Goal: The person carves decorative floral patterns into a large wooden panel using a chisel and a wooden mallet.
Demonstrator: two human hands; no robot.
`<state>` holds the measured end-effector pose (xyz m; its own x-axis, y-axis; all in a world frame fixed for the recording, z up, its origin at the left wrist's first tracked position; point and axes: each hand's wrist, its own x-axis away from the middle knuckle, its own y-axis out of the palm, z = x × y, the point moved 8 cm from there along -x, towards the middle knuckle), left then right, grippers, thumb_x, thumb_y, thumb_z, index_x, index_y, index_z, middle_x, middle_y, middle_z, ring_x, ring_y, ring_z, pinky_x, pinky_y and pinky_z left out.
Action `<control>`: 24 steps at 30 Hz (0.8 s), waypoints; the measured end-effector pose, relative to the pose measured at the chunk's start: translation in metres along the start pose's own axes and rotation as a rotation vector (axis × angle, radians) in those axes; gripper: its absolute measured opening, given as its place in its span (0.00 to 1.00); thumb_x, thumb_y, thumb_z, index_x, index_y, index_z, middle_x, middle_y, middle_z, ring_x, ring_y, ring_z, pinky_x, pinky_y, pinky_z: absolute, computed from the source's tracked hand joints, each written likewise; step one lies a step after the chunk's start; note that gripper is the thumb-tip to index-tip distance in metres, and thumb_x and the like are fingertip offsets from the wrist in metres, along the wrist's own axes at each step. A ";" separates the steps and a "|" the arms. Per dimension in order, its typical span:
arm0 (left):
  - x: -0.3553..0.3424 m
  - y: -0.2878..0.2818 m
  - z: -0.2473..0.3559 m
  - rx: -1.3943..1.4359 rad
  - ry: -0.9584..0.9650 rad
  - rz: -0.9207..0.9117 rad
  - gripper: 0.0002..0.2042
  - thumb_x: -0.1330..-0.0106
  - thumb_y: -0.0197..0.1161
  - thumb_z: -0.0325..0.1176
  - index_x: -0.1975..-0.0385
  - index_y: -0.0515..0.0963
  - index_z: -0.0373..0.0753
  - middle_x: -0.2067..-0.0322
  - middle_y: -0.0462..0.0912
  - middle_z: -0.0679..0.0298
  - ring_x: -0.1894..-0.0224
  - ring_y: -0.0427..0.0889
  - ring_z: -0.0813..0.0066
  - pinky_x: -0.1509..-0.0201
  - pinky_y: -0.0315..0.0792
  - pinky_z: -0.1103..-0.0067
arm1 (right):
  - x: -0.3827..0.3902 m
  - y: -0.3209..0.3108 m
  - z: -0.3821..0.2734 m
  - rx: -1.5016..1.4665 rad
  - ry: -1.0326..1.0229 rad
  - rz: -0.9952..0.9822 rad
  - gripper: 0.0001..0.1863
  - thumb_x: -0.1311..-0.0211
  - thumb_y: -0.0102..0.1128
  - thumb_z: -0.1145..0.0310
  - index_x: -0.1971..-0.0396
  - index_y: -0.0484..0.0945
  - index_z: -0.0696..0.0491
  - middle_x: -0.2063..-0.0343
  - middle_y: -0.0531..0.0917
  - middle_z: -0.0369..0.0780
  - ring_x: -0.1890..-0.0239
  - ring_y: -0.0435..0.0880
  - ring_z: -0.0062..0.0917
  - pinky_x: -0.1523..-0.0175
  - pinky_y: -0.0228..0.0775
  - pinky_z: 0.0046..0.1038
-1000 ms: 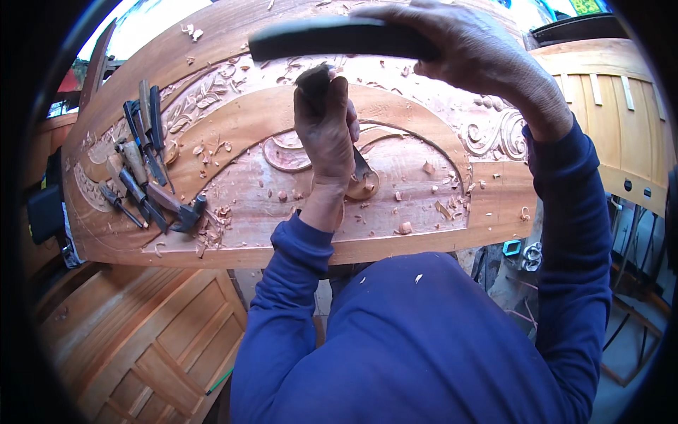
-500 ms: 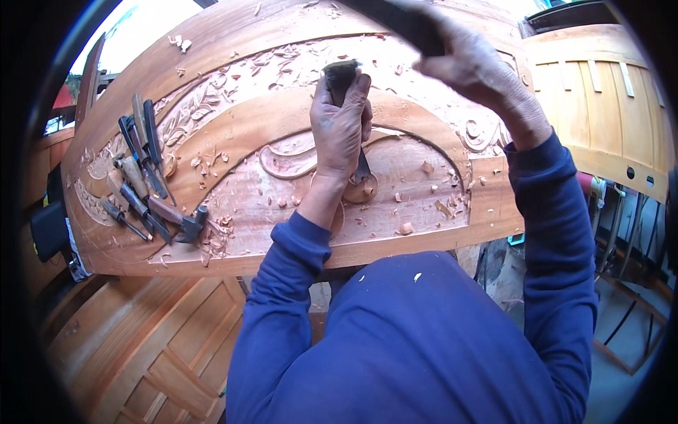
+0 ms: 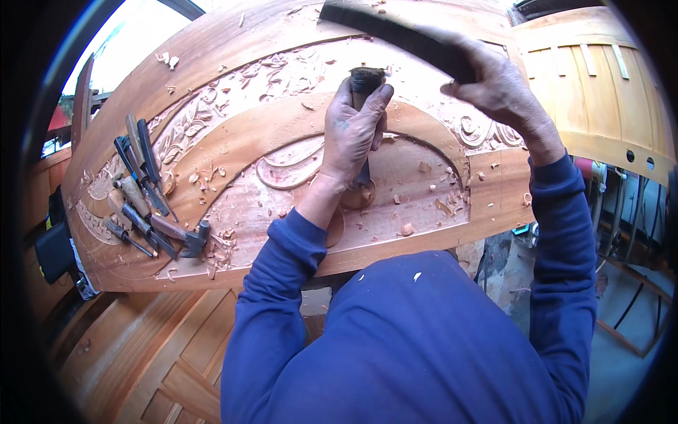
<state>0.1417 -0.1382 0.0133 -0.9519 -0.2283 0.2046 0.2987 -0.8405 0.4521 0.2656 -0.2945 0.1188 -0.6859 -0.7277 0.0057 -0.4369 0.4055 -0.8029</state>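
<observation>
My left hand (image 3: 355, 134) is wrapped round the handle of a wood chisel (image 3: 366, 79), which stands nearly upright. Its dark blade comes down onto a rounded raised part of the carved wooden panel (image 3: 417, 244); the cutting edge is hard to make out. Up and to the right, my right hand (image 3: 505, 92) grips one end of a long dark wooden bar (image 3: 395, 35). The bar slants up to the left, its free end above and apart from the chisel's head, slightly blurred.
On the panel's left lie several chisels (image 3: 134, 191) and a hammer (image 3: 192, 239). Wood shavings (image 3: 226, 244) are scattered over the carving. A panelled wooden door (image 3: 191, 360) is below left, and a pale wooden panel (image 3: 600, 92) stands at the right.
The bar and my right hand have come lower and a little to the right. My left hand and the chisel appear slightly further right, as the view has shifted a little.
</observation>
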 end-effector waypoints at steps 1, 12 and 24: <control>-0.001 0.004 -0.001 -0.014 -0.018 -0.029 0.16 0.23 0.68 0.42 0.45 0.77 0.41 0.80 0.75 0.74 0.86 0.65 0.90 0.85 0.56 0.87 | 0.004 -0.001 0.021 -0.152 0.168 0.055 0.39 0.41 0.76 0.71 0.28 0.71 0.46 0.44 0.87 0.47 0.44 0.88 0.33 0.38 0.83 0.34; -0.001 0.019 -0.006 -0.185 -0.137 -0.103 0.18 0.22 0.66 0.47 0.48 0.77 0.37 0.81 0.77 0.71 0.87 0.71 0.86 0.84 0.62 0.86 | 0.030 -0.002 0.046 -0.057 0.052 0.262 0.41 0.39 0.75 0.68 0.25 0.68 0.43 0.46 0.87 0.48 0.50 0.90 0.33 0.47 0.87 0.35; 0.002 0.030 -0.020 -0.222 -0.232 -0.278 0.21 0.22 0.65 0.51 0.50 0.75 0.36 0.78 0.79 0.67 0.83 0.78 0.83 0.82 0.69 0.85 | 0.078 0.017 0.051 -0.264 0.233 0.227 0.42 0.40 0.74 0.74 0.26 0.69 0.40 0.41 0.84 0.45 0.41 0.86 0.32 0.35 0.79 0.34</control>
<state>0.1473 -0.1741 0.0100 -0.9460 0.1172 0.3023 -0.0132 -0.9456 0.3252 0.2340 -0.3724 0.0754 -0.8821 -0.4710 0.0057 -0.3731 0.6913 -0.6188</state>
